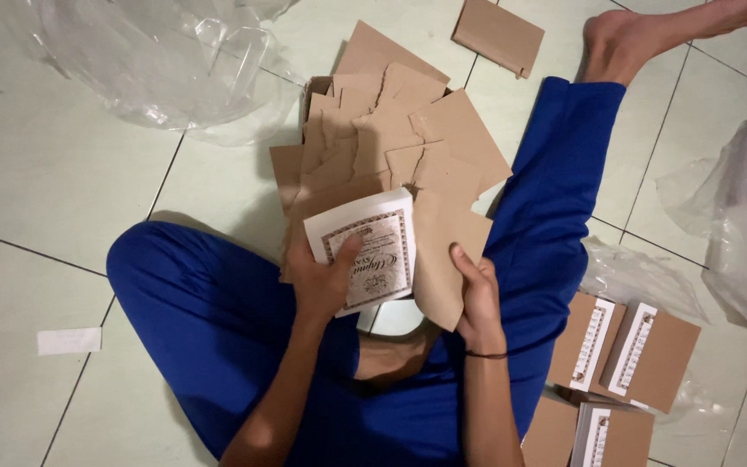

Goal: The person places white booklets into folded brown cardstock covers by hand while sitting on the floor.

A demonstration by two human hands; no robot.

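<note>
- Booklets point(372, 251), a white stack, rest gripped in the left hand point(322, 281), tilted for access.
- Right hand point(477, 298) pinches a brown cover point(443, 259) just right of them.
- Loose brown covers point(391, 138) are heaped beyond.

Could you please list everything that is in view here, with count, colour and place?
white card: one, white with dark ornate border, in left hand
brown envelope: one, brown, in right hand
envelope pile: many, brown, floor ahead
banded packets: about four, brown with white bands, floor right
lone envelope: one, brown, top
clear plastic bags: several, top left and right
paper slip: one, white, left floor
left hand: grips card
right hand: grips envelope
</note>
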